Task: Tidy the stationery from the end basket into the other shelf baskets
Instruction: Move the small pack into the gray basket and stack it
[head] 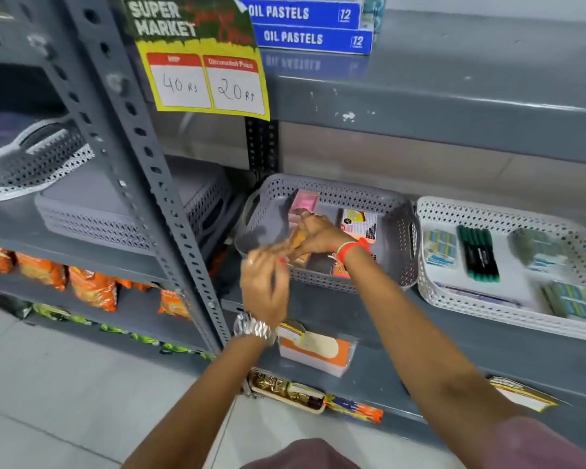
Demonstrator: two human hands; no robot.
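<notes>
Taking the grey basket (325, 198) as the landmark: nearest the camera, over its front-left rim, the left hand (264, 286) is blurred by motion, so I cannot tell whether its fingers grip anything or only steady the thing the other hand holds. Just past it, above the basket's front, the right hand (318, 236) has its fingers closed on a small orange-tan pack (297, 239).

The pack looks light and stiff, likely card or wrapped stationery, with flat faces. It is best pinched across its short sides; a glossy wrapper could slide if held loosely.

Inside the basket, behind the right hand, lie a pink box (304, 201) toward the back-left and a printed card pack (359, 223) toward the back-right; an orange packet edge (339, 269) shows at the front, under the wrist. These crowd the floor of the basket.

Right of the basket, touching or nearly so, stands a white basket (508, 211) holding green markers (477, 253) and small blue-green packs (439, 247). The high perforated rims between the two must be cleared. Left of the grey basket stands the slotted upright (156, 184); above and behind it, oil pastel boxes (305, 27).
</notes>
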